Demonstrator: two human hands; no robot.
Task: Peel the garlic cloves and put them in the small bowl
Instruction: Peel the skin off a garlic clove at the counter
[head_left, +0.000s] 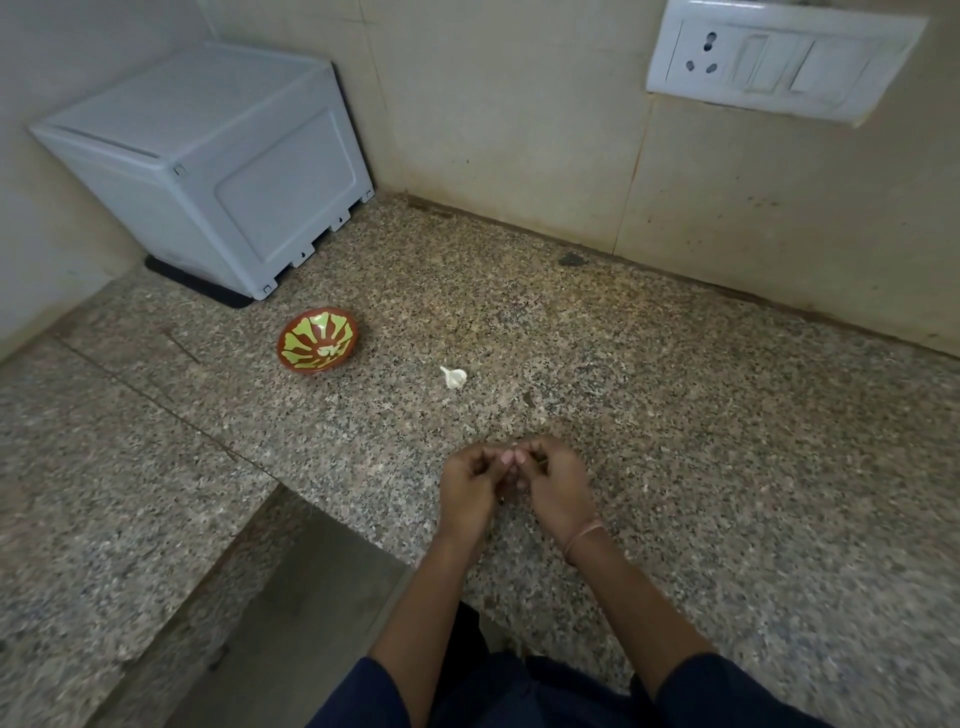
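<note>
Both hands meet low over the speckled granite tabletop, fingers curled and fingertips pressed together. The left hand and the right hand together pinch a garlic clove between thumbs and forefingers (only a pale sliver of it shows above the nails, the rest being hidden by the fingers). Whether any skin is off it cannot be told. A thin thread band circles the right wrist, and dark blue sleeves cover the upper forearms at the bottom edge. Further from the person than the hands, and well apart from them, a second garlic piece lies on the stone, white, with a short pointed tip turned to the left. To its left, near it but not touching, sits the small bowl, brown-rimmed with a yellow-green petal pattern inside; it appears tilted toward the camera, and no clove can be made out in it. Behind the bowl, in the corner where the tiled wall turns, stands a white box with a panelled side, set on a dark mat. High on the wall at the upper right is a white switch plate with a three-hole socket and rocker switches.
</note>
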